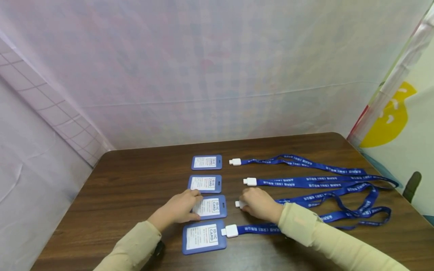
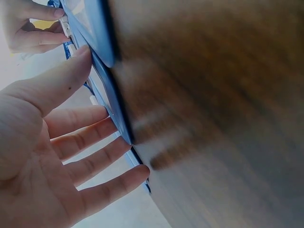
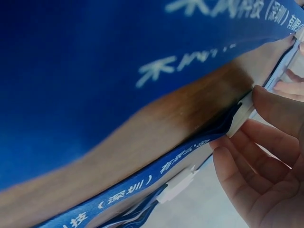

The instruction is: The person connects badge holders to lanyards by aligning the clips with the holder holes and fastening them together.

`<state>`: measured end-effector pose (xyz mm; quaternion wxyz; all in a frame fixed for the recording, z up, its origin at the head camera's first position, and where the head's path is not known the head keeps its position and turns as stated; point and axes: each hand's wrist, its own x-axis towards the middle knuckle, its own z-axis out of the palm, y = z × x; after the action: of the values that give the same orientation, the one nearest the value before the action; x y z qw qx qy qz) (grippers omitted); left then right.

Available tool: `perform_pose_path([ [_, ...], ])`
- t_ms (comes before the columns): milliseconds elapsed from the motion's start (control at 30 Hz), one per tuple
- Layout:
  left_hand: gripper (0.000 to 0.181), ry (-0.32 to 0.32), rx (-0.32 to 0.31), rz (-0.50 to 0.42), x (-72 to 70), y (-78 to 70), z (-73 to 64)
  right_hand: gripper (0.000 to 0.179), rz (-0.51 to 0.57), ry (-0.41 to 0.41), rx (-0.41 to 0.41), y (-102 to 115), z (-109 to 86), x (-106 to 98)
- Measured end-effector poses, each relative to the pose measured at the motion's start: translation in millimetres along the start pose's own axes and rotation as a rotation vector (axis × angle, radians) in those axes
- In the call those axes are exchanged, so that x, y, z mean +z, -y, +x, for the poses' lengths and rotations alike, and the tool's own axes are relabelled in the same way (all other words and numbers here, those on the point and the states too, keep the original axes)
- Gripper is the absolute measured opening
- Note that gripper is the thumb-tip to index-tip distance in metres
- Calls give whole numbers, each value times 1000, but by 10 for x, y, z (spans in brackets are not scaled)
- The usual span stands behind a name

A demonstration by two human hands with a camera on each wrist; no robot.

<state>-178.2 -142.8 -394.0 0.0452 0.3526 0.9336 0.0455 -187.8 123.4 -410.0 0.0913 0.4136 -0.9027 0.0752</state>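
My left hand [image 1: 180, 207] holds the third blue ID card holder [image 1: 213, 207] from the back by its left end. Its thumb [image 2: 78, 66] lies at the near corner, and the fingers [image 2: 80, 126] reach to the far edge. To the right, my right hand [image 1: 259, 203] pinches the white connector [image 3: 241, 116] of a blue lanyard [image 3: 156, 175]. A small gap separates this connector from the card holder. At the front, another white connector [image 1: 232, 230] overlaps the slotted end of the nearest card holder [image 1: 203, 238].
Two more card holders [image 1: 207, 162] lie farther back, in line with the others. Beside them are lanyards with white connectors [image 1: 250, 181], apart from the holders. Lanyard straps [image 1: 305, 180] stretch right across the brown table [image 1: 135, 180]. A white cloth [image 1: 217, 75] hangs behind.
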Motion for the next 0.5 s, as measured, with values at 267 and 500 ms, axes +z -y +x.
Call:
perform_pose_path([
  [267, 49, -9, 1, 8, 8, 5, 6, 17, 5, 4, 1, 15, 38, 24],
  [500, 50, -9, -7, -2, 14, 6, 2, 16, -3, 19, 8, 50, 65, 18],
])
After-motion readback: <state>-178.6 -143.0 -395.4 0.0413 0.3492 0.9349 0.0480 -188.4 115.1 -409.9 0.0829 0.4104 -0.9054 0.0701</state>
